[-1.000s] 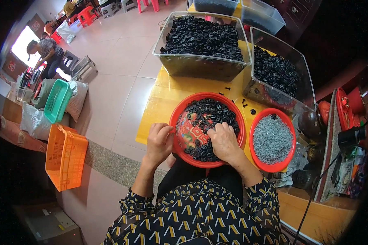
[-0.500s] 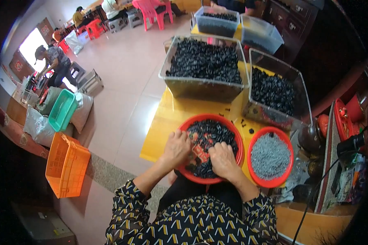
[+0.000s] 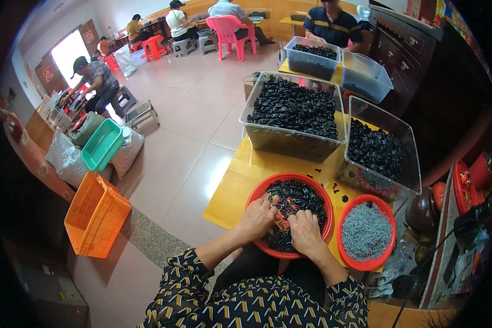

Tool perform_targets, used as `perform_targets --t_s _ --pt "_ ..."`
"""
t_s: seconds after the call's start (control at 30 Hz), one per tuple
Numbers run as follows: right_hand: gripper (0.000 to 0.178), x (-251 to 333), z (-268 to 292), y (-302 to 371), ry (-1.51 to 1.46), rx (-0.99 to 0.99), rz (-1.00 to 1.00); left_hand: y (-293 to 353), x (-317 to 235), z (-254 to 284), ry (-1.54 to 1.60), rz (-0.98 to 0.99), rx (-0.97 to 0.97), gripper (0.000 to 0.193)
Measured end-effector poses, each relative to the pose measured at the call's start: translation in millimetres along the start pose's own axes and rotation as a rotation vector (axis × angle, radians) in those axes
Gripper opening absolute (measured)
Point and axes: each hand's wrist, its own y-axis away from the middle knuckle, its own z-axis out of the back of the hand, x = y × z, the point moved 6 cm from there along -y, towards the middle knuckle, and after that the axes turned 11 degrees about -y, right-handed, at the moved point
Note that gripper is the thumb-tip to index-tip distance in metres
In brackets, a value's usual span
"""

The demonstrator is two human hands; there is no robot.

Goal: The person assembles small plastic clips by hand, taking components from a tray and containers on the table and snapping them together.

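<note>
Both hands are over a red basin (image 3: 250, 210) of small black plastic parts (image 3: 298, 198), with part of its patterned bottom showing. My left hand (image 3: 258, 220) is closed near the basin's left side, its fingertips curled in and pointing toward the right hand. My right hand (image 3: 307, 234) is also closed, thumb and fingers together, above the parts near the basin's right front. What lies between the fingers of either hand is too small or hidden to make out. To the right, a red bowl (image 3: 341, 240) holds many thin grey metal pins or screws (image 3: 367, 232).
On the yellow table (image 3: 229, 191) stand a large clear bin (image 3: 290, 143) and a second clear bin (image 3: 413, 139), both holding black parts. Loose black pieces lie by the basin. An orange crate (image 3: 95, 218) stands on the floor at left. Other people sit working farther off.
The view has tilted up, so the table and bins appear lower and farther right. My left hand has come closer to my right hand over the basin.
</note>
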Motion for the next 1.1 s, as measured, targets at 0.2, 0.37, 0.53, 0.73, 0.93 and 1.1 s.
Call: perform_targets --t_s 0.2,0.37,0.53,0.73,0.93,1.1 --pt "0.009 8.6 14.5 6.2 -0.154 -0.102 0.012 5.4 -6.5 -4.8 0.091 0.026 -0.04 0.015" --pt "0.016 15.2 22.5 20.1 -0.406 -0.225 -0.068 8.3 -4.7 -10.0 0.111 0.074 -0.098 0.017" --pt "0.018 15.7 25.4 36.5 -0.612 -0.263 -0.142 6.9 -4.7 -9.2 0.15 0.066 -0.126 0.019" --pt "0.013 9.7 29.1 42.6 -0.712 -0.304 -0.319 5.7 2.4 -6.8 0.432 0.094 -0.22 0.029" --pt "0.012 8.0 27.0 49.9 -0.755 -0.343 -0.355 12.4 1.3 -1.0 0.568 0.174 -0.19 0.033" --pt "0.012 9.9 27.3 55.0 -0.737 -0.342 -0.342 16.7 -4.5 0.0 0.556 0.138 -0.165 0.027"
